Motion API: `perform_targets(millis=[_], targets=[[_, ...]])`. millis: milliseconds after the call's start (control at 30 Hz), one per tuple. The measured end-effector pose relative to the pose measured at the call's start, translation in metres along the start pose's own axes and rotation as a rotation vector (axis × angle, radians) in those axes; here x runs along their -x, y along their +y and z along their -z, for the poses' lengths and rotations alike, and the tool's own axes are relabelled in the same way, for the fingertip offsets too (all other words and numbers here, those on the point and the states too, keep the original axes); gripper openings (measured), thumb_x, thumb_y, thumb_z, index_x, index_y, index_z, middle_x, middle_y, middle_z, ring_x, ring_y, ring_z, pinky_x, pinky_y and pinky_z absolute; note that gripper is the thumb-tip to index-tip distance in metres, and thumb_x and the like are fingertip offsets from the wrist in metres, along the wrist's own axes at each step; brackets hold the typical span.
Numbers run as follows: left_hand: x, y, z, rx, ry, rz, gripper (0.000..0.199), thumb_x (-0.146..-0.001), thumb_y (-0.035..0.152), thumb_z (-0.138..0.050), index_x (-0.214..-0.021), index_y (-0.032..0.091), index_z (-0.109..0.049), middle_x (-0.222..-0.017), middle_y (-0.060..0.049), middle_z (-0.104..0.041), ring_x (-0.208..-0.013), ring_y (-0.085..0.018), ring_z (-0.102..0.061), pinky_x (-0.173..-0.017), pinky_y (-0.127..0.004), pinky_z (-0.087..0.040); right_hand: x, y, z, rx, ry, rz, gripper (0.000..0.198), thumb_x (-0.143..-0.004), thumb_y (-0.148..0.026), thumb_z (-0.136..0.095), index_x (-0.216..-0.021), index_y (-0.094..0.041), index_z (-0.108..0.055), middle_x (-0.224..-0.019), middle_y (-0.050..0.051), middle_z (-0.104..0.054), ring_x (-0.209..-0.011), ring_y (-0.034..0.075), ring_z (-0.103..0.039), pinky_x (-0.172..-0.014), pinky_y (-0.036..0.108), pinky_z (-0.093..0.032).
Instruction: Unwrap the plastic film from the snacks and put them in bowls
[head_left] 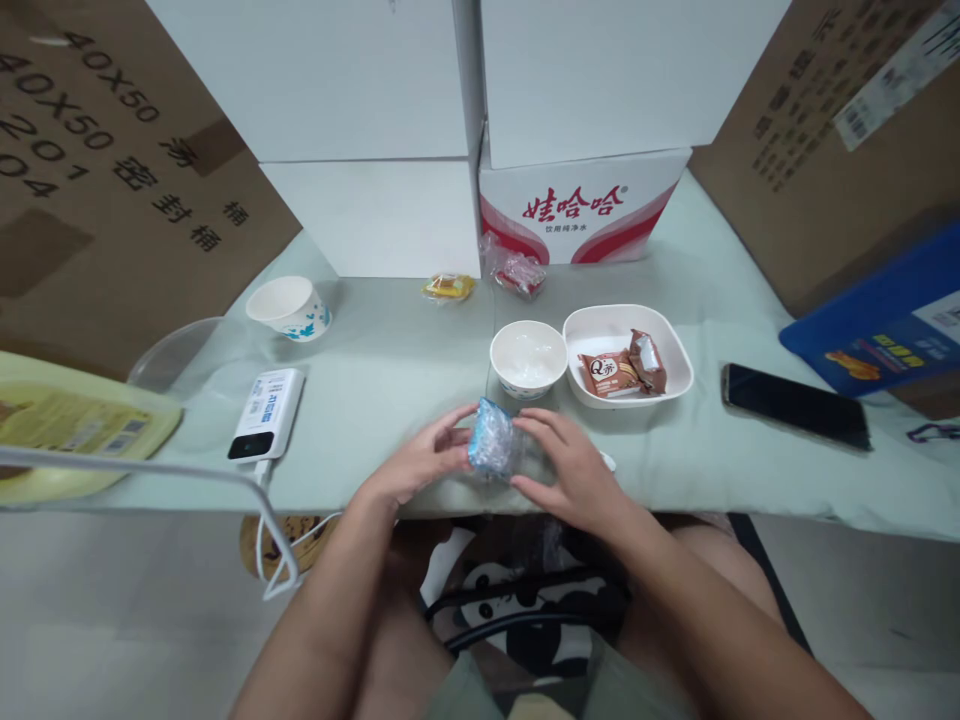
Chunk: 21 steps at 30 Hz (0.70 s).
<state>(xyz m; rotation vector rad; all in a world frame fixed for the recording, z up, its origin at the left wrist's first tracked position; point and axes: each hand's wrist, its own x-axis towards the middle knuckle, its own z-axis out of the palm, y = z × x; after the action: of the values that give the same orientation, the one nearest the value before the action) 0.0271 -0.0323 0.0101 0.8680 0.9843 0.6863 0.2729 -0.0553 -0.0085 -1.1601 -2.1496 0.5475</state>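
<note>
Just in front of the table's near edge, a small packet in a blue and clear shiny wrapper is held between my two hands. My left hand grips its blue left side with thumb and fingers. On the opposite side, my right hand has its fingertips at the clear part of the wrapper. Just beyond the packet stands a white paper cup. To its right is a white tray with two brown snack packets in it. Something small and white lies partly hidden by my right hand.
A yellow packet and a red packet lie before the white boxes. Another paper cup, a power bank with a cable and a yellow bottle are left. A phone and a blue package are right.
</note>
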Motion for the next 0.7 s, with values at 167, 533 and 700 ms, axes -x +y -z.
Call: perform_targets(millis=[167,533,700], targets=[[-0.002,-0.003,-0.005,-0.209,-0.002,-0.111,0.077,-0.066,0.029,-0.09,-0.137,0.028,-0.06,-0.141,-0.014,-0.059,-0.106,-0.023,-0.066,-0.083,-0.033,-0.055,-0.008,-0.007,-0.013,-0.19,0.037,-0.046,0.028,-0.09,-0.018,-0.055,-0.114,-0.02,-0.068,-0.121,0.012,-0.07,-0.111,0.023,-0.068,-0.094,0.037,-0.055],[-0.005,-0.003,0.008,-0.445,0.533,-0.408,0.053,-0.081,0.049,-0.071,-0.127,0.024,-0.065,-0.13,-0.012,-0.067,-0.117,-0.029,-0.064,-0.097,-0.042,-0.052,-0.01,0.006,0.007,-0.349,0.17,-0.526,0.04,-0.085,-0.024,-0.05,-0.123,-0.019,-0.062,-0.08,0.002,-0.074,-0.057,0.017,-0.065,-0.061,0.03,-0.052],[-0.01,-0.008,-0.001,-0.759,0.34,-0.483,0.045,-0.073,0.039,-0.081,-0.116,0.025,-0.074,-0.147,-0.012,-0.058,-0.138,-0.033,-0.053,-0.117,-0.049,-0.038,-0.009,0.0,0.006,-0.31,0.152,-0.428,0.057,-0.08,-0.025,-0.059,-0.137,-0.02,-0.054,-0.115,0.011,-0.073,-0.07,0.017,-0.068,-0.065,0.031,-0.056]])
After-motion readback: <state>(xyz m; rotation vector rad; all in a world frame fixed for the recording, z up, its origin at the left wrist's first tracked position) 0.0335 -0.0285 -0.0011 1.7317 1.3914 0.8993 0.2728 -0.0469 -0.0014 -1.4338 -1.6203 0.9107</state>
